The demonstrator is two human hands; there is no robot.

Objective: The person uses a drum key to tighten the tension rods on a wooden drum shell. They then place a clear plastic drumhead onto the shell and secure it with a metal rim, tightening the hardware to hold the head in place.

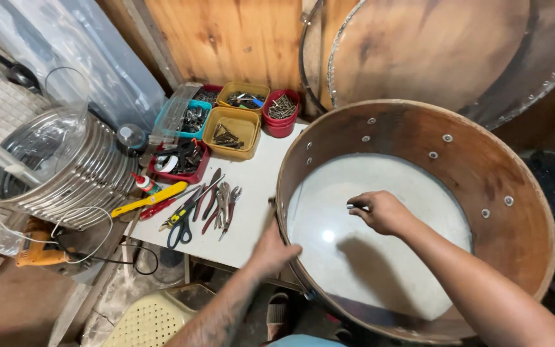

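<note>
A large round wooden drum shell (483, 167) with a white drumhead (387, 270) at its bottom stands in front of me, small metal fittings dotted along its inner wall. My left hand (271, 249) grips the shell's near left rim from outside. My right hand (383, 212) reaches inside the shell, above the white head, fingers pinched on a small dark metal piece (356, 206).
A white table (252, 193) to the left carries pliers and scissors (200, 205), a yellow cutter (150, 200) and several small trays of screws (232, 125). A stack of metal hoops (65, 170), an orange drill (33, 247) and a yellow stool (155, 318) lie further left. More drum shells (431, 45) lean behind.
</note>
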